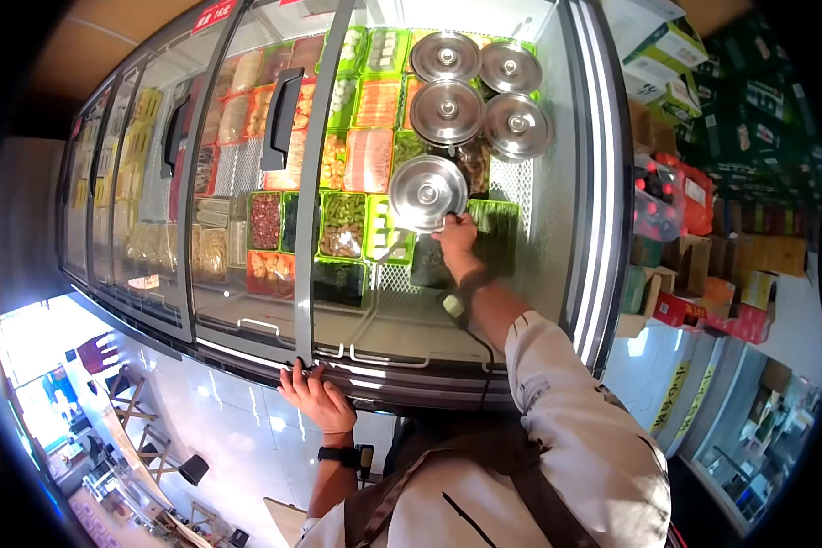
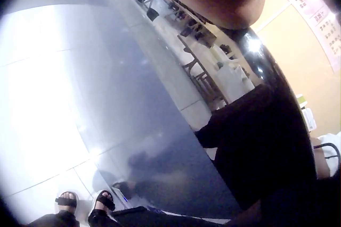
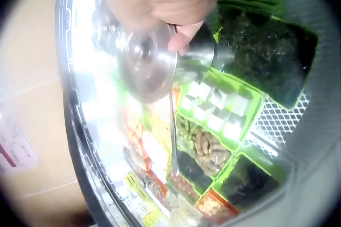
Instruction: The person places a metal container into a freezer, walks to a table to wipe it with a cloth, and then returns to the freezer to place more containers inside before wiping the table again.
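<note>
In the head view my right hand (image 1: 458,239) holds the near edge of a round steel lid (image 1: 426,193) on a pot in the display fridge. The right wrist view shows the thumb (image 3: 183,39) at the rim of this lid (image 3: 146,80), and a thin metal handle (image 3: 173,131) sticks out beside it. The pot's steel side shows behind the thumb; the other fingertips are mostly hidden. My left hand (image 1: 318,399) rests its fingertips on the fridge's front edge, at the foot of a grey door frame (image 1: 305,301). The left wrist view shows mostly floor.
Several more lidded steel pots (image 1: 447,111) stand farther back. Green tubs hold white blocks (image 1: 377,228), green and brown pieces (image 1: 342,224) and dark leaves (image 1: 493,233). Glass doors with black handles (image 1: 283,119) cover the left side. Boxes (image 1: 685,265) are stacked outside, right.
</note>
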Tool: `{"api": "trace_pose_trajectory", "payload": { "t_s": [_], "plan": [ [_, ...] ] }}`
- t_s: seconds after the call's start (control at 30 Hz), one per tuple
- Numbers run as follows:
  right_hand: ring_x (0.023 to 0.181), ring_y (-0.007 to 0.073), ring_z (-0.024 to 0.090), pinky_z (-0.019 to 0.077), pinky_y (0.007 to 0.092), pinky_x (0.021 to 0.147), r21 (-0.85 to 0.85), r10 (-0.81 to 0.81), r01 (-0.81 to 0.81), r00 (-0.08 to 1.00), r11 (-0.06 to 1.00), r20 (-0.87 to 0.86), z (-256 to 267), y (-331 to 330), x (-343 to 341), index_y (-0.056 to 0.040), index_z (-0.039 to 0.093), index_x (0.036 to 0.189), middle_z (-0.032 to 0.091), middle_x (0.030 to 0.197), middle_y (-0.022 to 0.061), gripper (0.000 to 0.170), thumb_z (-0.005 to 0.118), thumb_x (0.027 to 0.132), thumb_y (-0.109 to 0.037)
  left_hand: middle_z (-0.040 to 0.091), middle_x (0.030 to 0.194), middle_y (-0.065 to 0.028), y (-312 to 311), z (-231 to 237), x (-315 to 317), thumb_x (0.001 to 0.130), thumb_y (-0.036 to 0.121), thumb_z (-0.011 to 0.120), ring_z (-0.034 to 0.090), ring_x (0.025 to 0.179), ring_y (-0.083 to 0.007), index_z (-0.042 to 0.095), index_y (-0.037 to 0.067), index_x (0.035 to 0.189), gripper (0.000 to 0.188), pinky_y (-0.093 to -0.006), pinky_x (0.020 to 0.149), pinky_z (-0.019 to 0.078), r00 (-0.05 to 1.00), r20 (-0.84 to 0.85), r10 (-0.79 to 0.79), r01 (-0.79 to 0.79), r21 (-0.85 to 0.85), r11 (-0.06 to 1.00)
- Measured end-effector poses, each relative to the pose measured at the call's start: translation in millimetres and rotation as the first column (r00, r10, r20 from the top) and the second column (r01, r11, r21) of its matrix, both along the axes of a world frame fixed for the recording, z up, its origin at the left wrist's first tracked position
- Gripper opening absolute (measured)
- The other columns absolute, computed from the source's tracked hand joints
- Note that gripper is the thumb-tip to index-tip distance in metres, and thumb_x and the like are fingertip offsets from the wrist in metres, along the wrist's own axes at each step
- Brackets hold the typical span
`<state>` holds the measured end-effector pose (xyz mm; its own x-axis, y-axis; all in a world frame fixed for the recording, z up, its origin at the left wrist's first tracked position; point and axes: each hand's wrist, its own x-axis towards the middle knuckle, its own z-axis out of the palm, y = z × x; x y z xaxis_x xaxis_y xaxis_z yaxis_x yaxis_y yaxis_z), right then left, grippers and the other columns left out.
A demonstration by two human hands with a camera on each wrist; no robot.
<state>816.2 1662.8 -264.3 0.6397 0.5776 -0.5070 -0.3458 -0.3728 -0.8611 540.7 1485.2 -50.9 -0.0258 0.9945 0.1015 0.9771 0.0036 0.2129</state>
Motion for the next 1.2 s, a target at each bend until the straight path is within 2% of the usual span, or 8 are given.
{"api": "trace_pose_trajectory", "payload": {
  "t_s": [0.53, 0.63, 0.7, 0.73, 0.77, 0.9, 1.1, 1.2],
  "plan": [
    [0.048, 0.022, 0.062, 0.0479, 0.0285, 0.036, -0.138, 0.091, -0.103, 0.992, 0.985, -0.09, 16, -2, 16, 0.0001, 0.047, 0.089, 0.059, 0.074, 0.0147, 0.021, 0.051, 0.089, -0.021, 0.042, 0.129, -0.0164, -3, -2, -3, 0.09, 0.027, 0.033, 0.026, 0.127, -0.0412, 0.059, 0.005, 0.098, 0.035, -0.0594, 0.103, 0.0111, 0.999, -0.032, 0.007, -0.006, 0.012, 1.0],
    [0.066, 0.0296, 0.065, 0.0536, 0.0358, 0.054, -0.237, 0.151, -0.162, 0.986, 0.958, -0.064, 25, -4, 19, 0.0047, 0.048, 0.1, 0.061, 0.086, 0.0213, 0.037, 0.056, 0.085, -0.029, 0.042, 0.129, -0.0165, -3, -3, -3, 0.09, 0.027, 0.033, 0.026, 0.126, -0.0411, 0.058, 0.005, 0.099, 0.035, -0.0594, 0.102, 0.0114, 1.0, -0.028, -0.006, 0.006, 0.021, 1.0],
    [0.096, 0.0388, 0.059, 0.0483, 0.0417, 0.082, -0.462, 0.415, -0.166, 0.751, 0.871, 0.514, 29, -3, 24, 0.0122, 0.044, 0.111, 0.055, 0.106, 0.0298, 0.059, 0.061, 0.08, -0.035, 0.041, 0.129, -0.0177, -3, -4, -6, 0.087, 0.025, 0.035, 0.025, 0.127, -0.0431, 0.057, 0.006, 0.105, 0.034, -0.0609, 0.103, 0.0101, 1.0, -0.026, -0.006, 0.006, -0.012, 1.0],
    [0.115, 0.044, 0.043, 0.0335, 0.0414, 0.1, -0.465, 0.427, -0.217, 0.805, 0.858, 0.413, 43, -2, 37, 0.0176, 0.037, 0.12, 0.044, 0.121, 0.0354, 0.072, 0.063, 0.076, -0.034, 0.041, 0.129, -0.0183, -3, -5, -7, 0.087, 0.024, 0.035, 0.024, 0.127, -0.0434, 0.057, 0.006, 0.106, 0.034, -0.061, 0.102, 0.01, 1.0, -0.02, -0.014, 0.014, -0.006, 1.0],
    [0.122, 0.042, 0.036, 0.0315, 0.0451, 0.101, -0.459, 0.503, -0.301, 0.753, 0.836, 0.424, 54, 2, 54, 0.0114, 0.024, 0.133, 0.036, 0.131, 0.0299, 0.074, 0.059, 0.08, -0.028, 0.041, 0.129, -0.0183, -3, -5, -6, 0.087, 0.024, 0.035, 0.024, 0.127, -0.0434, 0.057, 0.006, 0.106, 0.034, -0.061, 0.102, 0.01, 1.0, -0.021, -0.002, 0.002, -0.001, 1.0],
    [0.106, 0.0387, 0.047, 0.0372, 0.0469, 0.091, 0.017, 0.122, -0.393, 0.325, 0.92, 0.938, 94, 58, 80, 0.0035, 0.045, 0.119, 0.051, 0.111, 0.0218, 0.048, 0.059, 0.075, -0.013, 0.04, 0.129, -0.019, -3, -2, -6, 0.086, 0.023, 0.036, 0.024, 0.127, -0.0441, 0.056, 0.004, 0.104, 0.033, -0.0608, 0.103, 0.0095, 1.0, 0.011, -0.01, 0.01, -0.021, 1.0],
    [0.129, 0.0328, 0.029, 0.0218, 0.0491, 0.105, -0.353, 0.338, -0.592, -0.141, 0.725, 0.931, 82, 130, 74, -0.0078, 0.042, 0.13, 0.035, 0.138, 0.0155, 0.057, 0.06, 0.08, -0.029, 0.041, 0.128, -0.0169, -1, 0, -2, 0.091, 0.033, 0.028, 0.025, 0.127, -0.0408, 0.058, 0.005, 0.1, 0.042, -0.0579, 0.104, 0.0103, 0.999, -0.034, 0.015, -0.016, -0.017, 1.0],
    [0.133, 0.0322, 0.02, 0.0135, 0.0541, 0.106, -0.456, 0.534, -0.608, -0.062, 0.649, 0.843, 70, 127, 58, -0.0069, 0.041, 0.131, 0.028, 0.143, 0.0145, 0.056, 0.052, 0.085, -0.039, 0.041, 0.128, -0.0166, 0, -3, -3, 0.091, 0.032, 0.029, 0.026, 0.127, -0.0405, 0.057, 0.006, 0.102, 0.04, -0.0574, 0.104, 0.0108, 0.998, -0.061, 0.015, -0.016, -0.016, 1.0]
  ]
}}
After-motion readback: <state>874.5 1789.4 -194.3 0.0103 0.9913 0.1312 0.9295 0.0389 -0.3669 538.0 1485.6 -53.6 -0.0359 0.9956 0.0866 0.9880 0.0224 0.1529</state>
